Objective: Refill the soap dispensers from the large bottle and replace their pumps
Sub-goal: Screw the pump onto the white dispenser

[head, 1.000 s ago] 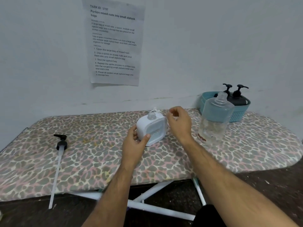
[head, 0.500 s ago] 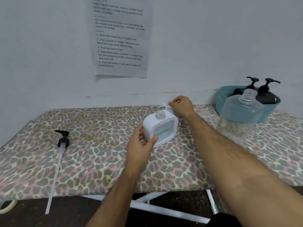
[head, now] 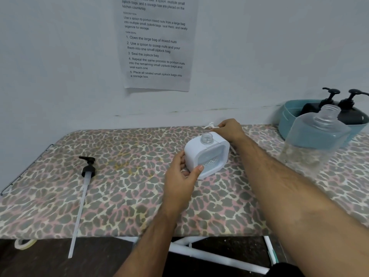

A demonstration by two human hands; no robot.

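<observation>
head view, mid-frame: left hand [head: 182, 176] grips the white dispenser [head: 207, 154], right hand [head: 229, 129] pinches its white pump [head: 211, 125] behind it.

- I'm looking at what reads as a plain room set up for recorded chores, more makeshift home corner than real kitchen.
- The table [head: 123, 196] is really an ironing board: a leopard-print padded cover, a rounded end, white crossed metal legs [head: 199, 254] showing below.
- It stands against a bare, pale painted wall [head: 60, 66] with a scuffed line just above the board.
- A printed instruction sheet [head: 157, 47] is stuck to that wall, listing numbered steps for a task.
- A teal plastic basket [head: 287, 124] at the far right holds dark pump bottles [head: 351, 112], household washroom things.
- The floor [head: 50, 262] below is dark and speckled.
</observation>
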